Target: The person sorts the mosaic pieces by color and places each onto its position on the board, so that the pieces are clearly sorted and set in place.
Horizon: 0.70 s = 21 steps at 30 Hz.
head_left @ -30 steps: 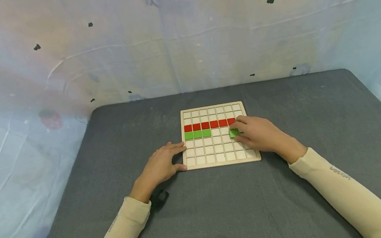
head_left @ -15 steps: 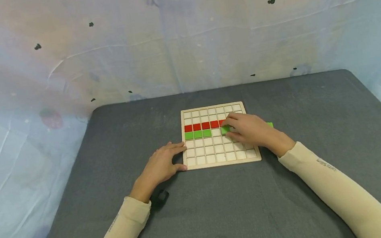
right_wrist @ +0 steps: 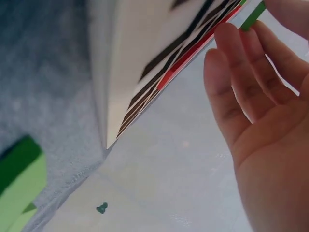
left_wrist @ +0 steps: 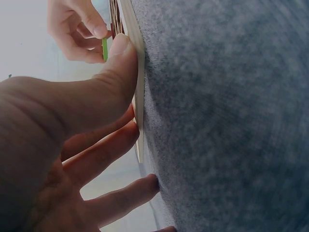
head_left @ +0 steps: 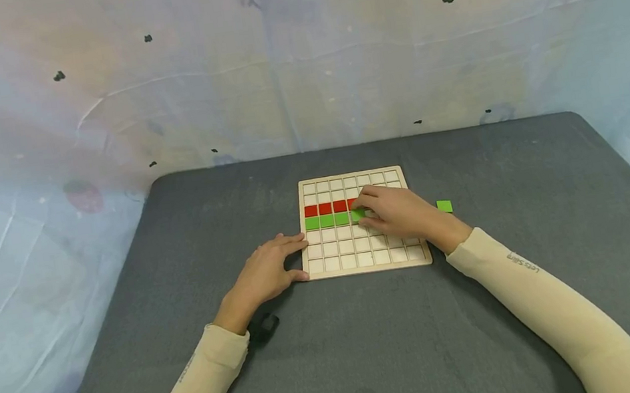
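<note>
A pale wooden grid board (head_left: 365, 260) lies flat on the table. My right hand (head_left: 398, 211) pinches a green square tile (head_left: 357, 216) between thumb and fingers, just at the right end of a row of green tiles (head_left: 327, 221). In the right wrist view that tile (right_wrist: 253, 16) is seen edge-on, tilted off the board. Red tiles (head_left: 325, 208) fill the row above, partly hidden by the right hand. My left hand (head_left: 262, 272) rests at the board's left edge, its thumb and extended fingers touching the rim.
Another green tile (head_left: 444, 206) lies on the dark grey table (head_left: 358, 331) to the right of the board; the right wrist view shows green pieces (right_wrist: 24, 179) there. A patterned cloth (head_left: 302, 104) hangs behind the table. A small black object (head_left: 265, 328) sits under the left wrist.
My right hand has moved left along the green row with its tile, from over the sixth column to beside the placed green tiles. The loose green tile has come into view. The left hand stays put.
</note>
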Each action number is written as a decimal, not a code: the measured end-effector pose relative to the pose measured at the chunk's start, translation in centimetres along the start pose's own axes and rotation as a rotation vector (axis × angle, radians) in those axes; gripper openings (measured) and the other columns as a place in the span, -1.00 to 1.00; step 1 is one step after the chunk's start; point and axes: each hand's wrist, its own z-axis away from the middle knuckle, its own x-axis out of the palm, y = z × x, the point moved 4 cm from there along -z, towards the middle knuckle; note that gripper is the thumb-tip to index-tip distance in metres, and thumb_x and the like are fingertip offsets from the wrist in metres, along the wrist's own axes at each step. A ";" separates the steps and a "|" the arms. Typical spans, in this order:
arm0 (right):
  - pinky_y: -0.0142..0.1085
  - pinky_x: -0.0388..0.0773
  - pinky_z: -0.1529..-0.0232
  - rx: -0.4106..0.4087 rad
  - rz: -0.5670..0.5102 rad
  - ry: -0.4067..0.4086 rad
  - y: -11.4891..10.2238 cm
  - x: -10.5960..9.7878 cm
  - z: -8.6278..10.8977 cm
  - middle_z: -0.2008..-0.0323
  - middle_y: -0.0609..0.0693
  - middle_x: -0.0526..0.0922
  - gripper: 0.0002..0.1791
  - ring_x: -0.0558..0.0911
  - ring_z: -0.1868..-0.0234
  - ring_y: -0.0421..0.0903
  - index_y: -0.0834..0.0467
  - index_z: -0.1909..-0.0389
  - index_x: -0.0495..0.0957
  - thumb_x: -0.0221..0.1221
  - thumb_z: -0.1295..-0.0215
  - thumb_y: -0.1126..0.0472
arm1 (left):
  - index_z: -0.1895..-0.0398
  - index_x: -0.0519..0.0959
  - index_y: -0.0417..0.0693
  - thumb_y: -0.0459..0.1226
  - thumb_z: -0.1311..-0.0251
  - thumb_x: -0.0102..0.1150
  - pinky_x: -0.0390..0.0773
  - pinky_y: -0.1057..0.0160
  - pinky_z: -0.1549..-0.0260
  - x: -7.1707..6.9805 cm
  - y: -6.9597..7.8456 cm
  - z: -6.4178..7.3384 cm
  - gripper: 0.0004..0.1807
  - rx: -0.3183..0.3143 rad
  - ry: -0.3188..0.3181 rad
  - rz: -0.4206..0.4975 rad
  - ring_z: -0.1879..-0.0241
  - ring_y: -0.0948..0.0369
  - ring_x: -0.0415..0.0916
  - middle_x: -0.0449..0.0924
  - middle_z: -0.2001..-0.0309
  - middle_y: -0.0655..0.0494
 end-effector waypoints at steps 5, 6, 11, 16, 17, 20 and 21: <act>-0.26 0.61 0.23 0.019 -0.016 -0.015 0.2 0.0 -0.2 0.01 -0.06 0.60 -0.65 0.58 0.29 -0.22 0.05 -0.12 0.60 0.23 -0.40 0.01 | -0.39 0.46 0.08 -0.03 -0.04 0.47 0.24 -0.39 -0.34 -0.1 0.0 0.0 -0.22 -0.001 0.004 -0.003 -0.50 -0.11 0.18 0.32 -0.47 0.16; -0.27 0.61 0.23 0.022 -0.012 -0.017 0.3 0.0 -0.3 0.01 -0.06 0.60 -0.65 0.58 0.29 -0.22 0.05 -0.12 0.61 0.23 -0.40 0.00 | -0.39 0.46 0.09 -0.03 -0.04 0.47 0.24 -0.39 -0.34 -0.1 0.0 0.0 -0.22 -0.002 0.004 -0.003 -0.50 -0.11 0.18 0.32 -0.47 0.16; -0.27 0.62 0.28 0.042 0.001 -0.011 0.8 -0.7 -0.3 0.04 -0.07 0.60 -0.65 0.61 0.29 -0.20 0.02 -0.09 0.62 0.27 -0.35 -0.02 | -0.39 0.46 0.09 -0.04 -0.04 0.47 0.23 -0.38 -0.34 0.1 0.1 0.0 -0.22 0.001 -0.001 0.001 -0.50 -0.10 0.16 0.31 -0.48 0.16; -0.24 0.60 0.28 0.076 -0.024 -0.020 1.2 -1.6 -0.2 0.00 -0.06 0.58 -0.65 0.58 0.30 -0.19 0.01 -0.11 0.60 0.27 -0.37 0.01 | -0.39 0.45 0.11 -0.03 -0.05 0.46 0.23 -0.39 -0.35 0.3 0.2 -0.1 -0.23 0.000 -0.004 0.002 -0.51 -0.09 0.16 0.31 -0.48 0.19; -0.24 0.60 0.27 0.080 -0.035 -0.020 1.2 -1.7 -0.2 -0.02 -0.05 0.58 -0.65 0.57 0.30 -0.18 0.01 -0.11 0.60 0.26 -0.37 0.02 | -0.39 0.45 0.11 -0.03 -0.05 0.46 0.22 -0.39 -0.35 0.3 0.2 -0.2 -0.22 0.000 -0.004 0.001 -0.51 -0.08 0.16 0.31 -0.48 0.19; -0.25 0.60 0.26 0.081 -0.054 -0.029 1.2 -1.4 -0.2 -0.02 -0.06 0.58 -0.65 0.57 0.29 -0.20 0.01 -0.12 0.60 0.25 -0.38 0.01 | -0.39 0.45 0.11 -0.03 -0.04 0.46 0.22 -0.39 -0.35 0.3 0.3 -0.2 -0.22 0.001 -0.008 0.000 -0.52 -0.08 0.15 0.30 -0.48 0.19; -0.25 0.59 0.25 0.084 -0.060 -0.032 1.2 -1.3 -0.2 -0.03 -0.06 0.59 -0.65 0.57 0.29 -0.20 0.01 -0.12 0.60 0.25 -0.38 0.01 | -0.39 0.45 0.11 -0.03 -0.04 0.46 0.22 -0.39 -0.35 0.3 0.3 -0.2 -0.22 0.002 -0.010 -0.002 -0.52 -0.08 0.15 0.30 -0.48 0.19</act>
